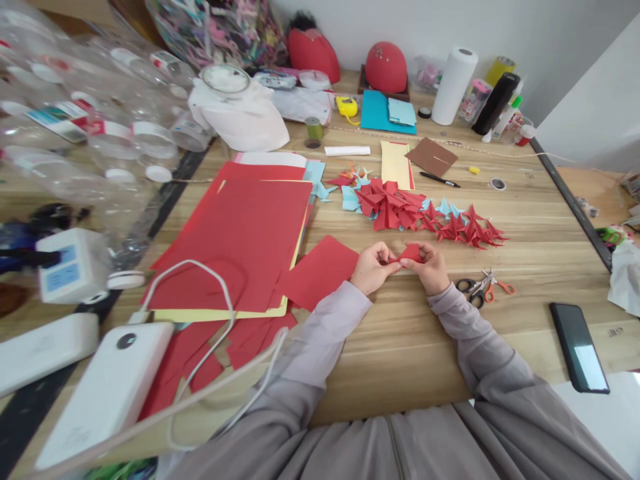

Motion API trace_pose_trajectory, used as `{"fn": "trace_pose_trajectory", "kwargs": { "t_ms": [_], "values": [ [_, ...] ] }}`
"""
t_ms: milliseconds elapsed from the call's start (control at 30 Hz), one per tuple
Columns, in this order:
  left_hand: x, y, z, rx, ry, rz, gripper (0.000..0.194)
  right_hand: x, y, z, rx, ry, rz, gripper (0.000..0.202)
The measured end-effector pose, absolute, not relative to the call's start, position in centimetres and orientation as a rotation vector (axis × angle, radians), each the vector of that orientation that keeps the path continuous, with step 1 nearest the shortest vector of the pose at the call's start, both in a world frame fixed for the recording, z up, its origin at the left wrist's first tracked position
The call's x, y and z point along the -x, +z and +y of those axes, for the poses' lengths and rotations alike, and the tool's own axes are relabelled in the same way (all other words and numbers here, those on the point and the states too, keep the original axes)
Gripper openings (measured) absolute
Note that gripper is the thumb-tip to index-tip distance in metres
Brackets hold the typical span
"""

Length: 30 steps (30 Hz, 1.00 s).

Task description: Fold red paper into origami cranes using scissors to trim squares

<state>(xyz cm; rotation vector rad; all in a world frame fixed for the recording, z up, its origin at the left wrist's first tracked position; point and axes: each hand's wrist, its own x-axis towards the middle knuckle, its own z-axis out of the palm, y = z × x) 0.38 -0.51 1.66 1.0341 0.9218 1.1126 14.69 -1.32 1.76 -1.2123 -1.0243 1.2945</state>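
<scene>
The left hand (373, 268) and right hand (429, 268) meet just on the person's side of the heap of folded red paper (387, 203), which serves as the landmark here. Between them is a small red piece (411, 253), pinched by the thumb and fingers of each hand and held above the bench (390, 373), apart from the heap. It looks partly folded: one side stands up as a broad flap, while the fingers hide the rest, so its exact stage cannot be told.

The heap seems to be the finished share of the folding: many pointed, sharply creased shapes, crowded together, with pale blue folded shapes (445, 208) tucked along its far side. Plenty of paper is still flat. Left of the heap lies a stack of red sheets (240, 247), smooth and matt, with yellow edges showing beneath. Between that stack and the left hand is a loose red sheet (323, 272), unfolded and straight-edged. Nearer the person than the stack are flat red strips (257, 341), some with angled ends.

To the right of the heap and nearer the person rest scissors (479, 297) with black and orange plastic handles and metal blades, untouched.
</scene>
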Motion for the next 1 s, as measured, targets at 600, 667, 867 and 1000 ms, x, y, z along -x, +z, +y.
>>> {"fn": "trace_pose_trajectory", "kwargs": {
  "t_ms": [600,667,867,1000],
  "values": [
    [-0.3,1.8,-0.2,-0.904,1.152,0.948,0.044,-15.2,1.0,-0.9,1.265,1.149,-1.005,0.056],
    [-0.3,1.9,-0.3,-0.927,1.148,0.933,0.043,-15.2,1.0,-0.9,1.293,1.151,-1.022,0.056],
    [-0.3,1.8,-0.5,-0.987,1.118,0.924,0.042,-15.2,1.0,-0.9,1.278,1.193,-1.01,0.05],
    [-0.3,1.6,-0.5,-1.035,1.128,0.931,0.04,-15.1,1.0,-1.0,1.266,1.234,-0.988,0.048]
  ]
}}
